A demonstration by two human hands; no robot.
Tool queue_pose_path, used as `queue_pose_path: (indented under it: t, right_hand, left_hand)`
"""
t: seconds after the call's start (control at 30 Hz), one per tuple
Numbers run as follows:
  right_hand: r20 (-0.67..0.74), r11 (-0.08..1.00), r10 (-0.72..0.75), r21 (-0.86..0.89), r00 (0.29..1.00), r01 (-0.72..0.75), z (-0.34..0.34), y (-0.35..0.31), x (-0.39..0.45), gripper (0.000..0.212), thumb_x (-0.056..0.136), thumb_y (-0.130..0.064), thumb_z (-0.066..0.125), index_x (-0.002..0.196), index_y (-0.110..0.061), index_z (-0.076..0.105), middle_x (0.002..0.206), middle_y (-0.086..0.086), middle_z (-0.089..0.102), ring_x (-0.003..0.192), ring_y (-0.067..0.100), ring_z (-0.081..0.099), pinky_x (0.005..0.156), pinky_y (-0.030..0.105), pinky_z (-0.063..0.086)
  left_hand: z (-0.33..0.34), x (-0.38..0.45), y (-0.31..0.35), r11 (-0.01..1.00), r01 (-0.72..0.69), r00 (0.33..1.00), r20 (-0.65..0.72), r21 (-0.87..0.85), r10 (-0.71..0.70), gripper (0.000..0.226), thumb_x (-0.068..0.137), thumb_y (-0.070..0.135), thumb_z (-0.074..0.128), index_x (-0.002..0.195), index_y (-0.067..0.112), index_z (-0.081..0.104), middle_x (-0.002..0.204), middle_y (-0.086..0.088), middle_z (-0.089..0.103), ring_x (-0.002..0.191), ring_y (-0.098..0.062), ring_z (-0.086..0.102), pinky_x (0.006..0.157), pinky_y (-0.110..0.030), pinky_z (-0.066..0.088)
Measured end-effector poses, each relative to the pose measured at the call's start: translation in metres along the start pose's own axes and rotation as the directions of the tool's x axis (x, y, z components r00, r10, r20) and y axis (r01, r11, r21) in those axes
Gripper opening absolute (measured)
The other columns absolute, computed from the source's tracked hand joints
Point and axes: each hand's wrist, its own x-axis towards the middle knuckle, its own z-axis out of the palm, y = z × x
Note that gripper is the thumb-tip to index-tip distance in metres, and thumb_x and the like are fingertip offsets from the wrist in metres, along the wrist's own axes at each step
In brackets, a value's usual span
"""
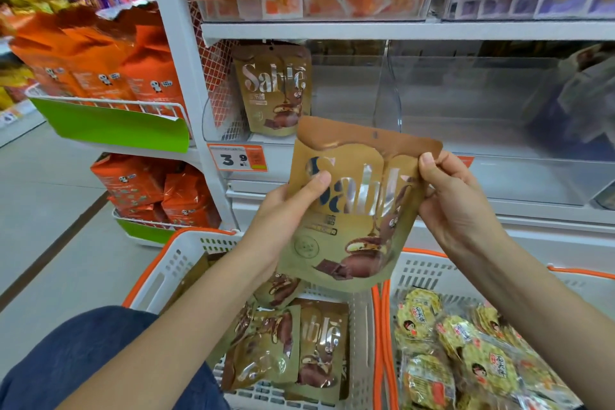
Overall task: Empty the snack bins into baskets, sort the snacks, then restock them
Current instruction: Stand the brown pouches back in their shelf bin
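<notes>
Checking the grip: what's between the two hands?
The head view shows a gold Sablé pouch between the left hand and right hand, both pinching it.

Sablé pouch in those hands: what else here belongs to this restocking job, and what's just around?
Job: held Sablé pouch, left hand, right hand, shelved Sablé pouch, clear bin, both baskets.
Around: orange bags, price tags.
</notes>
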Motion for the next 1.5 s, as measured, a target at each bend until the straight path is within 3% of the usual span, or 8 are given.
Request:
queue_pose_path:
  t: [0.4,0.6,0.77,0.9,1.1,1.2,1.37,1.5]
  right_hand:
    - [0.062,0.998,-0.015,-0.054,0.998,0.019,0.0,0.008,0.007,0.022,0.085,0.005,0.056,0.092,-0.015,0.051,0.071,0.002,0.061,0.063,0.01,0.063,0.06,0.02,0.053]
    - [0.311,0.908,0.08,-0.415,0.947,0.059,-0.002,0.007,0.014,0.055,0.061,-0.057,0.078,0.095,-0.014,0.074,0.095,0.002,0.073,0.091,0.013,0.065,0.087,0.027,0.049]
    - [0.257,0.931,-0.1,-0.316,0.961,0.181,0.053,-0.006,0.043,0.014,0.092,-0.015,0.056,0.095,-0.01,0.069,0.075,-0.004,0.071,0.068,0.008,0.063,0.069,0.024,0.051]
    - [0.31,0.893,-0.275,-0.269,0.91,0.361,0.108,-0.027,0.082,0.016,0.09,-0.014,0.06,0.081,-0.017,0.073,0.075,-0.006,0.071,0.072,0.012,0.062,0.072,0.027,0.052]
    - [0.378,0.76,-0.518,-0.209,0.767,0.616,0.161,-0.046,0.114,0.015,0.09,-0.011,0.059,0.083,-0.022,0.067,0.07,-0.018,0.066,0.07,0.0,0.057,0.068,0.02,0.047]
    - [0.378,0.788,-0.488,-0.197,0.786,0.584,0.162,-0.033,0.131,0.018,0.09,-0.01,0.06,0.08,-0.023,0.069,0.068,-0.015,0.065,0.064,0.002,0.056,0.06,0.019,0.047]
    - [0.309,0.828,-0.314,-0.374,0.898,0.418,0.127,0.025,0.16,0.031,0.092,-0.019,0.061,0.064,-0.027,0.071,0.058,-0.017,0.058,0.06,0.001,0.049,0.062,0.023,0.04]
    - [0.254,0.838,-0.318,-0.376,0.913,0.396,0.126,0.022,0.173,0.027,0.077,-0.05,0.071,0.077,-0.023,0.074,0.072,-0.003,0.062,0.071,0.015,0.051,0.069,0.038,0.04]
  left_hand:
    - [-0.021,0.004,0.001,0.98,-0.171,0.969,-0.165,0.103,0.186,0.014,0.085,0.002,0.065,0.075,0.012,0.067,0.057,0.008,0.068,0.053,0.001,0.062,0.05,-0.01,0.046]
    - [-0.041,0.012,0.01,0.97,-0.234,0.954,-0.179,0.06,0.242,0.013,0.081,-0.003,0.067,0.075,0.009,0.065,0.058,0.008,0.068,0.057,-0.004,0.063,0.063,-0.016,0.049]
    - [-0.065,0.034,0.036,0.945,-0.321,0.922,-0.206,0.063,0.327,0.015,0.081,-0.002,0.067,0.082,0.012,0.065,0.07,0.005,0.07,0.068,-0.01,0.065,0.072,-0.023,0.052]
    - [-0.089,0.054,0.064,0.876,-0.444,0.862,-0.178,0.187,0.475,0.036,0.078,0.0,0.072,0.108,0.017,0.06,0.098,0.002,0.07,0.089,-0.009,0.065,0.079,-0.022,0.054]
    - [-0.115,0.091,0.111,0.69,-0.651,0.629,-0.284,0.318,0.724,0.038,0.073,-0.005,0.072,0.096,0.022,0.059,0.085,0.0,0.069,0.082,-0.009,0.067,0.084,-0.028,0.054]
    - [-0.12,0.112,0.115,0.656,-0.662,0.577,-0.313,0.362,0.754,0.044,0.073,-0.008,0.07,0.094,0.029,0.058,0.085,0.005,0.067,0.082,-0.007,0.065,0.083,-0.024,0.051]
    - [-0.123,0.149,0.066,0.693,-0.525,0.659,-0.279,0.493,0.698,0.023,0.08,-0.004,0.067,0.092,0.015,0.061,0.081,0.012,0.061,0.075,0.01,0.055,0.07,-0.001,0.041]
    - [-0.121,0.168,0.069,0.687,-0.508,0.634,-0.314,0.519,0.707,0.013,0.081,-0.001,0.065,0.088,0.01,0.063,0.075,0.013,0.059,0.071,-0.002,0.056,0.071,-0.014,0.048]
